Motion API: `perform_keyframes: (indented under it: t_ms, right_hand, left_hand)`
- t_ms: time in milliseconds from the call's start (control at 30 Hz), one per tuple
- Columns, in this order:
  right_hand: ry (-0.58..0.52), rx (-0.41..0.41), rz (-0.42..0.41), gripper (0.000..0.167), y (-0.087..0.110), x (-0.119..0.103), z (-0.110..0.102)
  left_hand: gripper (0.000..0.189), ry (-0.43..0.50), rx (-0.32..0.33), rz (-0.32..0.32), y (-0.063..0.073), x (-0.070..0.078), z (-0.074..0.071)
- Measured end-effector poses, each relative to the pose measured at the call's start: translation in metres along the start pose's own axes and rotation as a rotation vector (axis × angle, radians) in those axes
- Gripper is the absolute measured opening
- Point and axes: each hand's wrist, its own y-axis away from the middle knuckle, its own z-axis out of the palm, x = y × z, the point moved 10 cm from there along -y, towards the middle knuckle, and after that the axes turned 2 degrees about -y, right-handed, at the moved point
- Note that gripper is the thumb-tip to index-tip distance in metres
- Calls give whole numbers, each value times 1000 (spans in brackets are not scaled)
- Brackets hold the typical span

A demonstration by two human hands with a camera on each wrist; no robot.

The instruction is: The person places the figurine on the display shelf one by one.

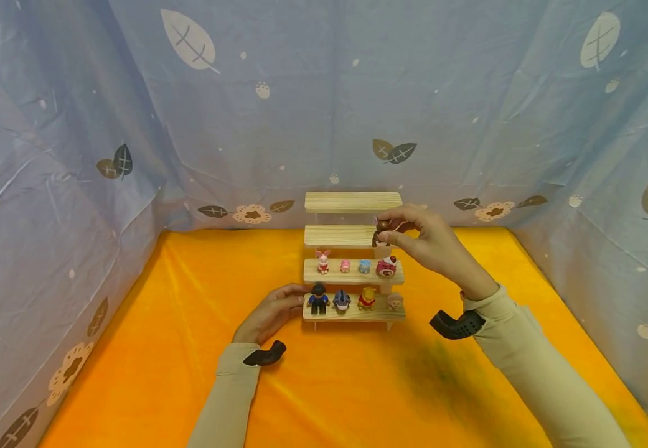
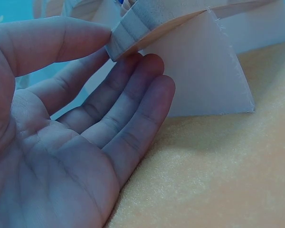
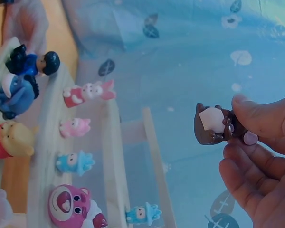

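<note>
My right hand (image 1: 421, 239) pinches a small brown figurine (image 3: 213, 124) between thumb and fingers, in front of the right end of the third tier of a wooden stepped display stand (image 1: 329, 235). In the right wrist view the figurine shows a pale patch and a flat brown base. My left hand (image 1: 273, 311) holds the left end of the stand's bottom plank (image 2: 137, 31), thumb at its corner and other fingers beneath. A small light-blue figurine (image 3: 143, 213) stands near the right end of the third tier, covered by my right hand in the head view.
The bottom plank bears a black-haired figure (image 1: 318, 300), a blue donkey (image 1: 342, 301), a yellow bear (image 1: 366, 299) and a pale figurine (image 1: 394, 302). Above are a piglet (image 1: 322, 262), small pink (image 1: 345, 266) and blue (image 1: 365, 266) figurines and a magenta bear (image 1: 386, 267). Patterned curtains (image 1: 279, 112) surround the orange cloth (image 1: 189, 348).
</note>
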Motion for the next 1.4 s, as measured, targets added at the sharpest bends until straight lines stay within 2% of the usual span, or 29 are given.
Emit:
perform_keyframes:
  t_ms: [267, 467, 600, 833, 1000, 1233, 1400]
  right_hand:
    - [21, 17, 58, 28, -10, 8, 1]
    - [35, 30, 59, 30, -19, 16, 5]
    - [38, 24, 66, 29, -25, 20, 7]
    - [27, -1, 128, 31, -34, 31, 15]
    - [23, -15, 142, 32, -41, 36, 21]
    - [9, -11, 134, 32, -46, 38, 25]
    - [12, -13, 140, 32, -51, 40, 30]
  left_hand:
    - [25, 2, 10, -6, 0, 0, -1]
    - [25, 8, 19, -2, -1, 0, -1]
    - [27, 9, 21, -4, -2, -2, -2]
    - [25, 15, 37, -18, -3, -5, -4]
    - [24, 23, 32, -20, -2, -4, -3]
    - [26, 21, 0, 11, -1, 0, -1]
    - [25, 31, 16, -9, -1, -2, -2]
